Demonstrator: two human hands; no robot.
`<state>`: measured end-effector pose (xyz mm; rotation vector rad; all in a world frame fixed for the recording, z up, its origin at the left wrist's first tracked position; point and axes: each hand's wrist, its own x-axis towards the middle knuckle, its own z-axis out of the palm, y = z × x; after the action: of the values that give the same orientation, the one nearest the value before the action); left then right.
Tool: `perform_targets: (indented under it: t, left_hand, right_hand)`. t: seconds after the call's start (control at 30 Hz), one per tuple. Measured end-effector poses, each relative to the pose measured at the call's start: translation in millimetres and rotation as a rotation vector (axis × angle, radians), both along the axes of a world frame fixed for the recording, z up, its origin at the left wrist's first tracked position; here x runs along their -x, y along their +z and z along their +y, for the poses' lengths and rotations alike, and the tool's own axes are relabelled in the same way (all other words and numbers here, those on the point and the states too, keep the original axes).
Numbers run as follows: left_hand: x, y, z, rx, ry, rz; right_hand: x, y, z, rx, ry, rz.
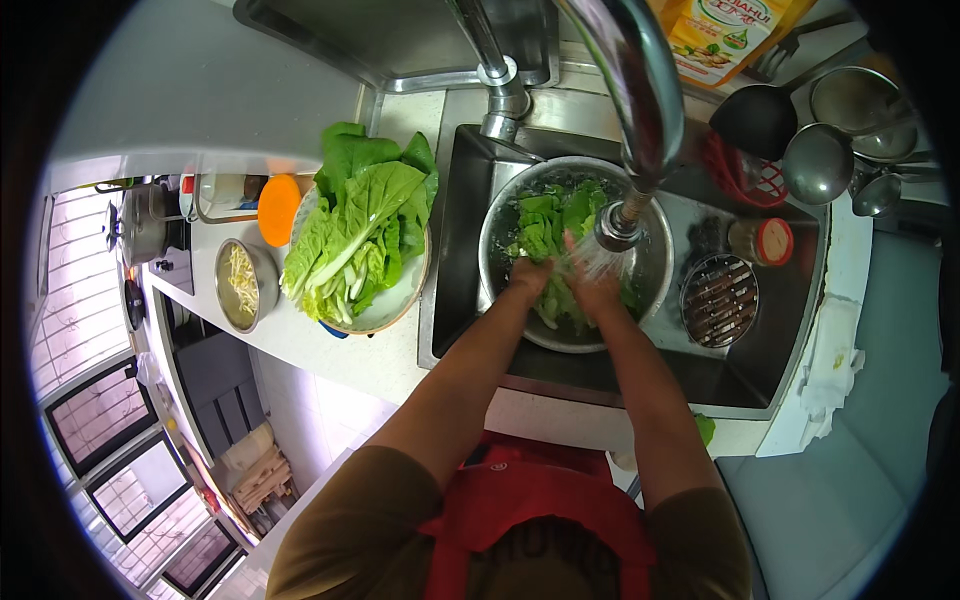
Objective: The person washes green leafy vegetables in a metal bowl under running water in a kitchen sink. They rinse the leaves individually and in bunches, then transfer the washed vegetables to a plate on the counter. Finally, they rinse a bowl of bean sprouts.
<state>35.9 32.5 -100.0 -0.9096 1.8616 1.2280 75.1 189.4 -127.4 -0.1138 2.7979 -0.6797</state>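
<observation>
A round metal basin [660,300] with water in it stands in the stainless steel sink [772,375]. Green leafy vegetables [541,225] lie in the basin. Water sprays from the faucet's spray head [619,225] onto my right hand [595,283], which is on the leaves at the basin's middle. My left hand [531,276] holds leaves at the left side of the basin. Spray and foliage partly hide the fingers of both hands. Left of the sink, a heap of lettuce-like leaves [367,217] fills a wide bowl [409,304] on the counter.
A metal bowl of bean sprouts [244,281] stands at the counter's left. The sink's right part holds a round slatted metal piece [720,300], a red-lidded jar [772,241] and a red basket [772,187]. Ladles [817,163] hang over the upper right edge. The curved faucet arches above the basin.
</observation>
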Motion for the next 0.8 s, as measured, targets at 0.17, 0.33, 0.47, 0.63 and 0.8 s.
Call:
perform_targets:
  t: [0.17,0.33,0.47,0.63,0.8]
  left_hand:
    - [1,30,-12,-0.099,0.107,-0.091]
    - [-9,54,-31,-0.172,-0.01,0.064]
    - [2,49,-39,-0.041,0.003,0.097]
    - [8,20,-1,-0.433,0.288,-0.013]
    - [-2,-12,8,-0.702,0.355,-0.203]
  right_hand:
    - [18,37,11,0.384,-0.321,-0.302]
    - [14,69,56,1.161,-0.482,-0.292]
    - [11,53,59,0.515,-0.377,-0.026]
    - [-6,-64,27,0.181,-0.359,-0.041]
    - [3,-16,-26,0.914,-0.839,-0.544]
